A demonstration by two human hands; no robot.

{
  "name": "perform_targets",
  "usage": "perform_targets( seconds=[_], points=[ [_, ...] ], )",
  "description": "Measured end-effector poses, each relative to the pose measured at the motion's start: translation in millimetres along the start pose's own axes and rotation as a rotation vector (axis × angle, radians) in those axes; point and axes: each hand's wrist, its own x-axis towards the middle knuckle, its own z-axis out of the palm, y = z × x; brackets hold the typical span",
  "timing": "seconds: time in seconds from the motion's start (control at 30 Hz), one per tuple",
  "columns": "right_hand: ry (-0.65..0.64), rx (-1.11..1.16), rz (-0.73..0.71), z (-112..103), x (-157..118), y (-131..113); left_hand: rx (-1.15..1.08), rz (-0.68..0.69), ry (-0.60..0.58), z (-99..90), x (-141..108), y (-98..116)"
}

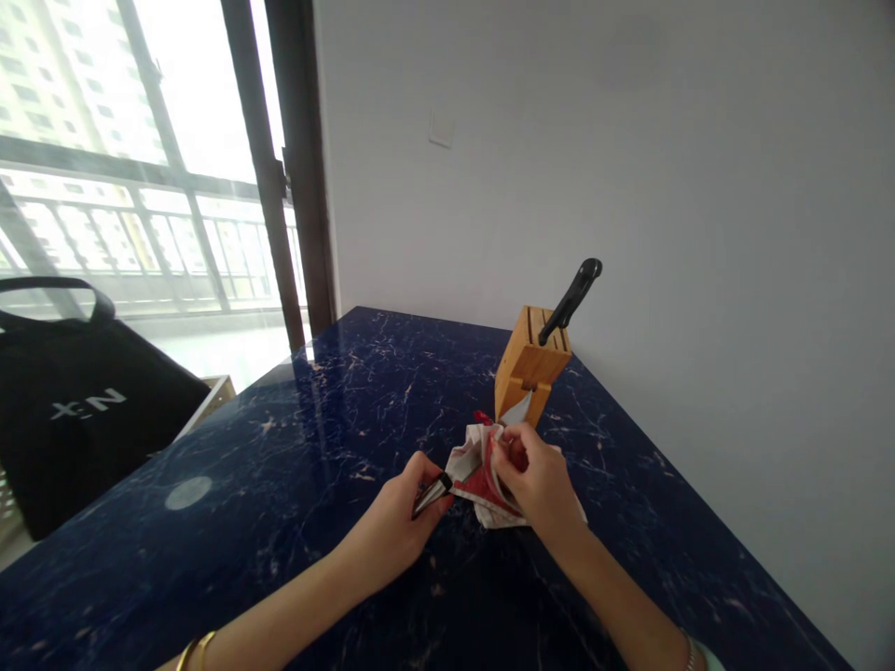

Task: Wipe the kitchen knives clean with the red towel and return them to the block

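Observation:
My left hand [412, 511] is closed round the handle of a knife [518, 411], whose blade points up and to the right. A red and white cloth [482, 483] is folded about the middle of the blade, and the blade's tip sticks out beyond it. With bent fingers my right hand [535, 475] pinches the cloth against the blade. Just behind the tip stands a wooden knife block [523, 365]. One black-handled knife [571, 300] sits in a slot of the block, its handle leaning up to the right.
The dark blue marbled table [392, 373] runs back to a white wall. A round pale mark [188, 492] shows at its left. Beyond the left edge, a black bag [98, 410] rests on a light-coloured basket [210, 401], near large windows.

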Motion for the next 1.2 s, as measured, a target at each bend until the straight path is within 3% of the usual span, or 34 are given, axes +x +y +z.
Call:
perform_targets(
  seconds=[0.2, 0.4, 0.57, 0.77, 0.93, 1.0, 1.07, 1.13, 1.2],
  points=[
    [-0.083, -0.012, -0.107, 4, 0, 1, 0.017, 0.009, -0.003, -0.6, 1, 1],
    [0.118, 0.03, 0.075, -14, 15, 30, 0.061, 0.002, -0.025, -0.7, -1, 2],
    [0.06, 0.048, 0.002, -16, 15, 31, 0.073, -0.002, -0.034, -1.8, -1, 3],
    [0.216, 0.037, 0.119, -23, 21, 44, 0.048, -0.005, -0.036, -1.0, 0, 0],
    [0.046, 0.043, -0.009, -19, 19, 43, 0.014, -0.01, -0.052, -2.8, 1, -5],
    [0.099, 0.048, 0.02, -19, 20, 46, -0.02, -0.025, -0.053, -3.9, 2, -6],
    [0.237, 0.107, 0.102, -23, 22, 51, -0.087, -0.028, -0.044, -3.4, 2, -6],
    [0.349, 0.248, 0.177, -26, 25, 57, -0.193, -0.026, -0.017, -1.5, 3, -5],
    [0.382, 0.437, 0.237, -25, 26, 57, -0.331, -0.061, -0.001, 0.8, 3, -4]
  ],
)
